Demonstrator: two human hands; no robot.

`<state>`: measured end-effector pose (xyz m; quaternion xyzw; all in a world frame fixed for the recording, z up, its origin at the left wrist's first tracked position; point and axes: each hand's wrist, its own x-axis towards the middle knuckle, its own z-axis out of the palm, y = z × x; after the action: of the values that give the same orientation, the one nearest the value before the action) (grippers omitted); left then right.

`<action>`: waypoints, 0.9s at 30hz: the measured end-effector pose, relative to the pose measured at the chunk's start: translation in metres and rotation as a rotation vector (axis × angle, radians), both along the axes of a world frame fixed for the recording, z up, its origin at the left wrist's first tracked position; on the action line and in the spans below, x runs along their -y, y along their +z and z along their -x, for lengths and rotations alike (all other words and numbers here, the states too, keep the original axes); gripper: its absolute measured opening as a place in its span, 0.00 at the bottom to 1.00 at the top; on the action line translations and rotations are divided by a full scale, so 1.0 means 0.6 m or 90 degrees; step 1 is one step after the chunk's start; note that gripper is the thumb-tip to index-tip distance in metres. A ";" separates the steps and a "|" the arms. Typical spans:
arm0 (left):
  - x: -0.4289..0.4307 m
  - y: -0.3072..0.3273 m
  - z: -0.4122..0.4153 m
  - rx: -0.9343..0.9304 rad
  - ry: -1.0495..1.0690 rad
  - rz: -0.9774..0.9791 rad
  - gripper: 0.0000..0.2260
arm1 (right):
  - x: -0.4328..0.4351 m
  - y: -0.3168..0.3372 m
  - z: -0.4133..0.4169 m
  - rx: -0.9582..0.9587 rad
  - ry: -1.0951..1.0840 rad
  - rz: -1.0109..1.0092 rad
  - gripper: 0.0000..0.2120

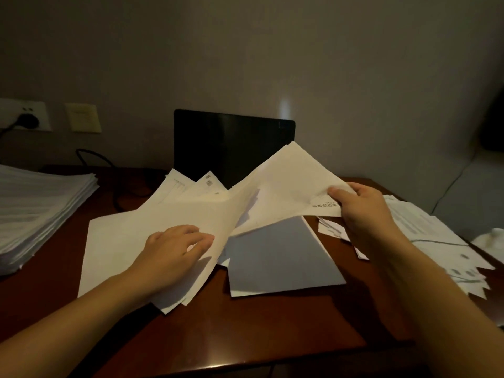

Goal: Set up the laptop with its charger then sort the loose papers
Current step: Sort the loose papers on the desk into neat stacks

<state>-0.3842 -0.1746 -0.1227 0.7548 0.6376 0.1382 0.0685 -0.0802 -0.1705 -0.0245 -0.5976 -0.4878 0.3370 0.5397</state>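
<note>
Loose white papers [152, 225] lie spread over the middle of the brown desk [245, 328]. My left hand [174, 249] rests flat on them with straight fingers. My right hand [360, 211] pinches the corner of a lifted sheet [289, 184], which is raised and tilted above a grey sheet [278, 255]. Behind the papers stands the open laptop [229, 143] with a dark screen; its keyboard is hidden by the papers. A black charger cable [120, 173] runs from a plug [27, 121] in the wall socket at the left down onto the desk.
A thick stack of papers [38, 211] sits at the desk's left edge. More printed sheets [425, 236] fan out at the right edge, with small paper scraps [331, 229] beside them. A wall stands close behind the desk. A pale surface lies to the far right.
</note>
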 end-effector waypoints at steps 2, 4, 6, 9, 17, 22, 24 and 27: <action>-0.005 0.006 -0.003 0.026 0.021 0.019 0.23 | -0.003 0.008 -0.002 -0.041 -0.011 -0.029 0.06; -0.006 -0.003 0.003 0.078 0.016 0.039 0.22 | -0.005 0.016 -0.007 -0.094 -0.027 -0.052 0.08; -0.004 -0.002 0.005 0.237 -0.001 0.052 0.23 | -0.007 0.021 -0.011 -0.150 -0.036 -0.065 0.09; -0.003 0.038 -0.009 0.499 0.043 0.115 0.24 | -0.006 0.017 -0.008 -0.162 -0.003 -0.058 0.06; -0.020 0.119 0.008 0.839 0.140 -0.128 0.27 | 0.004 -0.028 0.017 -0.057 0.117 -0.043 0.07; -0.034 0.146 0.025 0.127 -0.061 -0.272 0.31 | -0.018 -0.031 0.026 0.049 0.304 0.081 0.11; -0.042 0.151 0.011 0.038 -0.132 -0.145 0.29 | -0.029 -0.036 0.041 0.112 0.371 0.116 0.11; -0.058 0.145 -0.013 -0.033 -0.176 -0.043 0.31 | -0.036 -0.039 0.069 0.241 0.441 0.101 0.09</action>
<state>-0.3764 -0.1401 -0.0359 0.8406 0.5241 0.1290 0.0450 -0.1214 -0.1490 -0.0482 -0.4891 -0.7238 0.4194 0.2469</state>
